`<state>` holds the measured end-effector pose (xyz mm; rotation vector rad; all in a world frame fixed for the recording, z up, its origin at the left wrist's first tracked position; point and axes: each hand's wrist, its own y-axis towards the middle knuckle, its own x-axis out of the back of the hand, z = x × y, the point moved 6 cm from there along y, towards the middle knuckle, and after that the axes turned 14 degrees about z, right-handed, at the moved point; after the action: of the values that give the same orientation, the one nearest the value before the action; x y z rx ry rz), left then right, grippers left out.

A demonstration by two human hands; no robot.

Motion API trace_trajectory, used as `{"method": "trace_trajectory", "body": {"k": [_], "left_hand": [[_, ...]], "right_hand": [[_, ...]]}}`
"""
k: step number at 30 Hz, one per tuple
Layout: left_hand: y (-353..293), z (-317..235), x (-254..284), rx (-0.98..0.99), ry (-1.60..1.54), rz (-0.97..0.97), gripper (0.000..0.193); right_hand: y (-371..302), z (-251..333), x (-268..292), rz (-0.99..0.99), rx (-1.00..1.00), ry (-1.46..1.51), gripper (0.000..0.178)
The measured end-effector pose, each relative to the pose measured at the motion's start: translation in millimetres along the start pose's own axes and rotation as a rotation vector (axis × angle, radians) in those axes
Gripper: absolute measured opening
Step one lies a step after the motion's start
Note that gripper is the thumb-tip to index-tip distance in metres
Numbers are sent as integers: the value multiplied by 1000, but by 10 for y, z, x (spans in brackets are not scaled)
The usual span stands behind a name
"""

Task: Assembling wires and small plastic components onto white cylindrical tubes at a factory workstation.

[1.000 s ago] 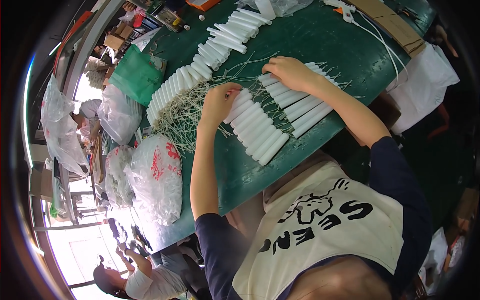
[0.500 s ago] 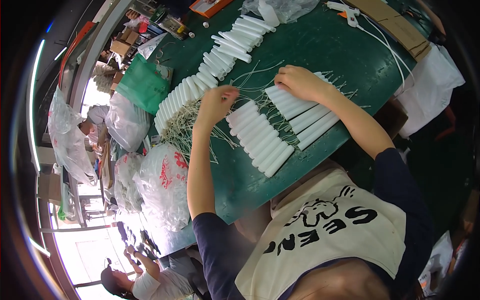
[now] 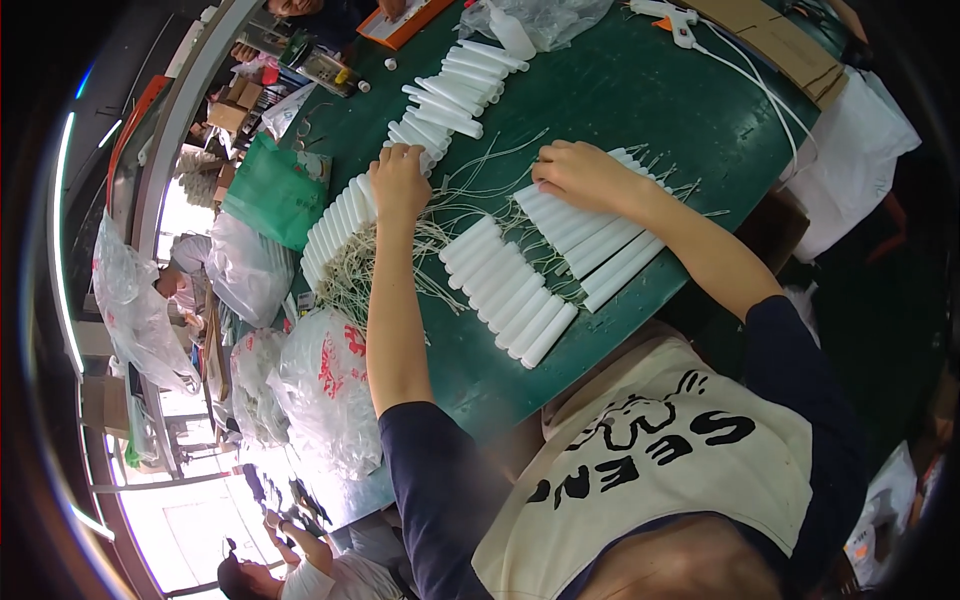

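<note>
At frame centre, green table [image 3: 640,110] covered in rows of white tubes [image 3: 510,285] with thin wires. Left hand [image 3: 400,182] rests on tube row at centre-left, fingers curled together. Right hand [image 3: 580,175] lies flat on upper-right tubes, fingers together.

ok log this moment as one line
left hand on white tubes | right hand on tube row | green table

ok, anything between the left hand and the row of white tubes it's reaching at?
Nothing visible. The left hand already rests on the end of the far row of white tubes, with only the loose wire tangle lying beside it. The right hand sits on the near tube row.
</note>
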<state>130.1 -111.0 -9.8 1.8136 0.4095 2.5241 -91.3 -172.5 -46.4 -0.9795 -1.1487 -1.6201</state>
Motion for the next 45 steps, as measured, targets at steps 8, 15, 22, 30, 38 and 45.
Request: {"method": "trace_trajectory", "body": {"k": [8,15,22,30,38,45], "left_hand": [[-72,20,-51,-85,156,11,14],[-440,-302,610,-143,91,-391,20],[-1216,-1211,1343,-455,-95,-531,25],[-1510,-684,1202,-284,-72,-548,24],[-1999,1769,74,975,-216,-102,46],[-1795,1862,-298,1080,-467,127,51]], "right_hand": [[-9,22,7,-31,-3,14,13],[25,116,249,-50,29,307,16],[117,369,157,231,-110,1786,30],[-40,515,155,84,-218,2163,27],[-86,536,349,-26,-200,2149,21],[-189,475,321,29,-226,2079,22]]}}
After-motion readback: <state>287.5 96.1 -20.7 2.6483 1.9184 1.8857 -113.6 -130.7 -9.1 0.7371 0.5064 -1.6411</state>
